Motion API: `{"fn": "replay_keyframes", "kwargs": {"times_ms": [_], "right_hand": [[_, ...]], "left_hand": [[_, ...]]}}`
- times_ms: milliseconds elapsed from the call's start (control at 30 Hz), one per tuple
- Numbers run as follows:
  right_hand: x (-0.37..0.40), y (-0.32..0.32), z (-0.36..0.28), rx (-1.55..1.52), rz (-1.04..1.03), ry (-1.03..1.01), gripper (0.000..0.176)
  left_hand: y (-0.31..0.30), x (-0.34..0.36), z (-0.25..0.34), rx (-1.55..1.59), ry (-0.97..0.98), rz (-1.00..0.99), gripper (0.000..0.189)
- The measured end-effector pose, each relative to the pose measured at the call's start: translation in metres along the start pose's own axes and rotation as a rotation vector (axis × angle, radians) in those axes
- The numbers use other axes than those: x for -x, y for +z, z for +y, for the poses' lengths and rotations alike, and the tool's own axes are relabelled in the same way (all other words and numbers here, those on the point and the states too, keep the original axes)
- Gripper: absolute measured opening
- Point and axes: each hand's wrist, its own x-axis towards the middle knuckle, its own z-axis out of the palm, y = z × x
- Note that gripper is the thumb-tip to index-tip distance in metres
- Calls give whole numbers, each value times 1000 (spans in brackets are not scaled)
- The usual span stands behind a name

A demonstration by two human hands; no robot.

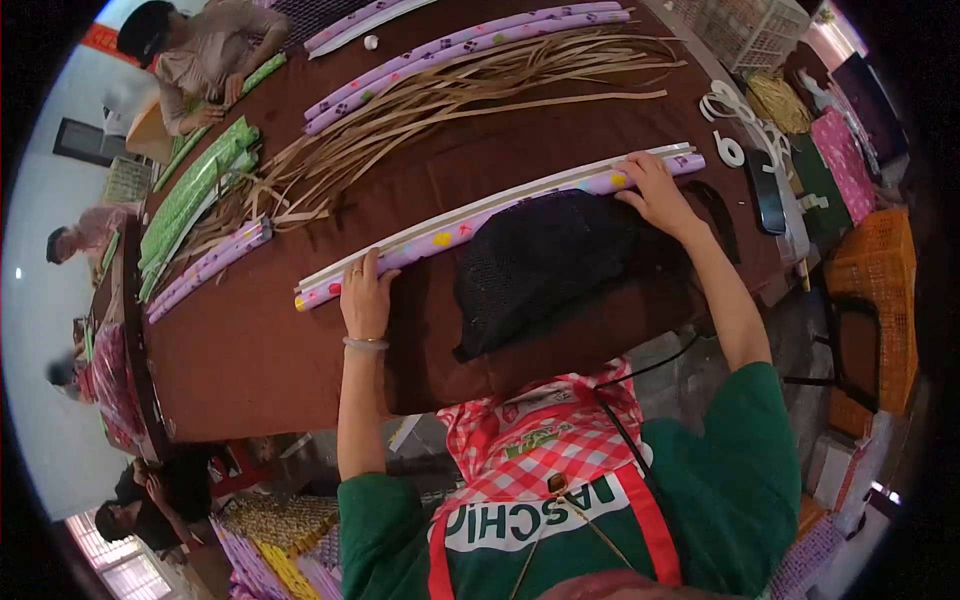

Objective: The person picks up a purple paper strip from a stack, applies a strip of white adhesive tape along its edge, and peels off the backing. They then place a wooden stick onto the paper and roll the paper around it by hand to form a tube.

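Head view: brown table [250, 370], orange crate [890, 300] nearby; left hand [367, 295] and right hand [662, 197] curled round purple roll [425, 247].

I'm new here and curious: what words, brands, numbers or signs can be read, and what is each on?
"ASCHI", upside down on the white panel of the green shirt; its ends are unclear by the red straps.
Too blurred to read: print on the green patch of the red-checked apron.
Too small to read: any writing on the red banner, upper left.
I can read no numbers.
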Motion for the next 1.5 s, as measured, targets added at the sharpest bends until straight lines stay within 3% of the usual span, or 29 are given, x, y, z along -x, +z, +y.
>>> {"fn": "replay_keyframes", "kwargs": {"times_ms": [67, 367, 667, 800, 900, 1033, 1233, 1500], "right_hand": [[-1, -1, 0, -31, -4, 9, 37], [-1, -1, -5, -16, 26, -4, 32], [-2, 3, 0, 5, -10, 53, 32], [-4, 5, 6, 3, -3, -21, 31], [-10, 3, 8, 70, -21, -45, 31], [-10, 1, -2, 91, -13, -35, 31], [-4, 2, -1, 99, -2, -41, 31], [-3, 0, -6, 153, 24, -42, 33]], "left_hand": [[1, 0, -4, 1, 4, -44, 35], [8, 1, 3, -67, 20, 142, 35], [9, 3, 3, -37, -35, 104, 36], [11, 3, -1, -28, -19, 104, 35], [16, -5, -10, -99, 71, 149, 35], [11, -5, -4, -179, 41, 73, 37], [0, 1, 0, -44, -15, 56, 35], [9, 0, -5, -41, 64, 91, 34]]}}
